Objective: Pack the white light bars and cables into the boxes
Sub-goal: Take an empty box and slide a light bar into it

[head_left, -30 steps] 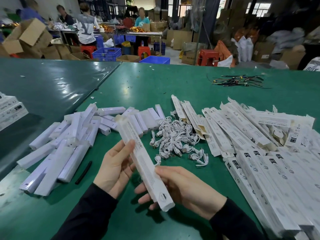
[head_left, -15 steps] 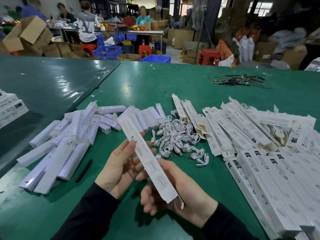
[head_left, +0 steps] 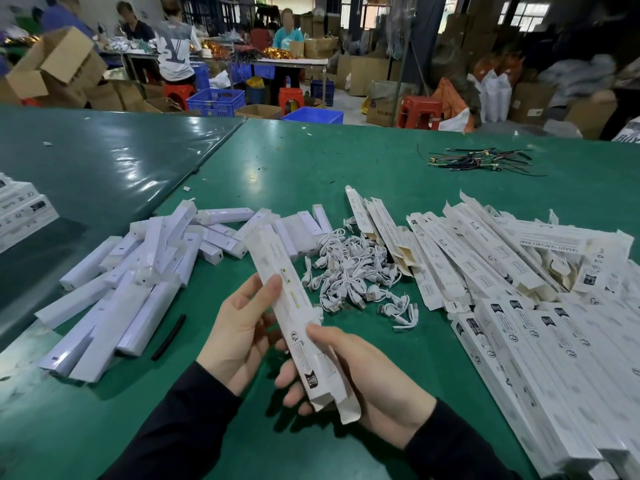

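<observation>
1. The table [head_left: 346,161] is green and serves as the packing bench. Stock is sorted into three groups around the person, so that each part is within reach of one hand.
2. The boxes [head_left: 519,341] lie in a wide spread at the right, some flat and overlapping, some with open end flaps. This judgement follows: they are staged for filling.
3. The light bars [head_left: 114,306] lie in a loose heap at the left, near the left hand's side of the table.
4. The cables [head_left: 349,275] form a tangled pile at the centre, between the bars and the boxes (the shared reach zone).
5. One box [head_left: 298,320] is held above the table in front of the person, tilted, its far end pointing away. Its near end flap [head_left: 348,408] hangs open, toward the person, probably so that it can be tucked shut or the contents checked. Whether a bar is inside cannot be told.
6. The left hand [head_left: 242,330] grips the box at mid length, thumb on the top face, to steady it.
7. The right hand [head_left: 363,372] cradles the near end, thumb pressed on top, fingers curled beneath, close to the open flap.
</observation>
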`<state>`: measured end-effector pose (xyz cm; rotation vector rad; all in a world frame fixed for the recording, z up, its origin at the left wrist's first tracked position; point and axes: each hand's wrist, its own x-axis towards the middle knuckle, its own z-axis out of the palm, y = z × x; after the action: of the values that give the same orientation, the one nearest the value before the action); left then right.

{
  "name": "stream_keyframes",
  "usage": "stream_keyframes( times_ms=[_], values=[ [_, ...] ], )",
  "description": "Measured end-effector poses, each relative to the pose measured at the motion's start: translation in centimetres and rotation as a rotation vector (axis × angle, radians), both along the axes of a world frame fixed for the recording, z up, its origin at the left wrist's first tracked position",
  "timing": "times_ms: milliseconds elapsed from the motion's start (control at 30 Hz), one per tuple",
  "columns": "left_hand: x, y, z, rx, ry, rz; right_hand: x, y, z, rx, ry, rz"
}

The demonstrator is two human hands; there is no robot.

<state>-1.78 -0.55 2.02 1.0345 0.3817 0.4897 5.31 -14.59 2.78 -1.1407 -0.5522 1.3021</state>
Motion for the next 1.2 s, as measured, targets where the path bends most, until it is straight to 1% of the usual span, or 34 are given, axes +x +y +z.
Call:
stream_keyframes(
  times_ms=[100, 233, 367, 467, 533, 567, 600, 667, 733, 767, 867, 933, 1033, 1133, 1200],
  values=[
    [0.1, 0.1, -0.2, -0.059, -0.018, -0.006, 0.2, 0.0, 0.0, 0.035, 0.121, -0.01],
    [0.2, 0.3, -0.1, -0.124, -0.031, -0.056, 0.2, 0.1, -0.1, 0.068, 0.2, 0.015],
    [0.1, 0.4, -0.1, -0.105, -0.04, -0.085, 0.1, 0.0, 0.0, 0.078, 0.208, 0.044],
    [0.0, 0.2, 0.0, -0.029, -0.016, -0.05, 0.1, -0.2, -0.1, 0.053, 0.187, 0.086],
    [-0.1, 0.1, 0.2, 0.017, -0.027, 0.0, 0.3, -0.2, 0.0, -0.001, 0.135, 0.094],
    [-0.2, 0.0, 0.2, 0.056, -0.029, 0.02, 0.4, -0.2, 0.0, -0.037, 0.094, 0.063],
    [-0.2, -0.2, 0.2, 0.099, -0.024, 0.035, 0.5, -0.1, -0.1, -0.067, 0.028, -0.002],
    [-0.1, -0.5, 0.3, 0.183, -0.004, 0.035, 1.0, -0.2, -0.2, -0.084, -0.137, -0.212],
    [-0.1, -1.0, 0.4, 0.247, 0.014, -0.024, 1.8, -0.4, -0.2, -0.032, -0.263, -0.403],
    [-0.1, -1.2, 0.4, 0.257, 0.017, -0.074, 2.1, -0.6, -0.1, 0.008, -0.306, -0.449],
    [-0.2, -1.9, 0.3, 0.245, 0.005, -0.225, 2.5, -1.0, 0.2, 0.105, -0.335, -0.482],
    [-0.2, -2.1, 0.2, 0.255, 0.01, -0.281, 2.5, -0.9, 0.2, 0.115, -0.354, -0.479],
    [-0.1, -2.3, 0.1, 0.257, 0.026, -0.31, 2.4, -0.9, -0.2, 0.092, -0.41, -0.517],
    [-0.1, -2.4, 0.1, 0.266, 0.041, -0.321, 2.4, -0.9, -0.5, 0.071, -0.541, -0.604],
    [-0.1, -2.5, 0.1, 0.294, 0.057, -0.333, 2.5, -0.9, -0.5, 0.087, -0.561, -0.596]
  ],
)
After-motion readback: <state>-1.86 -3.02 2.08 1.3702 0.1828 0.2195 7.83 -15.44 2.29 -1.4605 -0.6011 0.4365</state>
